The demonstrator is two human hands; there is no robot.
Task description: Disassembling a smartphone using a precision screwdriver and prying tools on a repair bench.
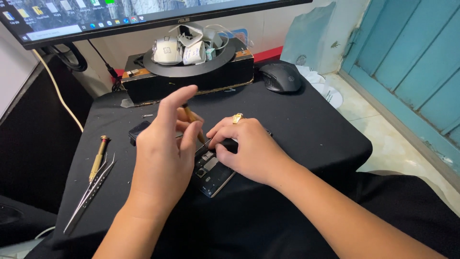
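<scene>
The left hand (163,153) pinches a thin screwdriver (194,123). The right hand (247,148) presses flat on the open phone (213,172), which looks light and easily broken; its edges seem the safest place to hold it.

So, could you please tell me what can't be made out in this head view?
- Opened phone: its upper half is hidden under the right hand.
- Tool tip: the left hand holds a brown-handled tool, its working end hidden behind the fingers.
- Monitor: cut off by the top edge.
</scene>
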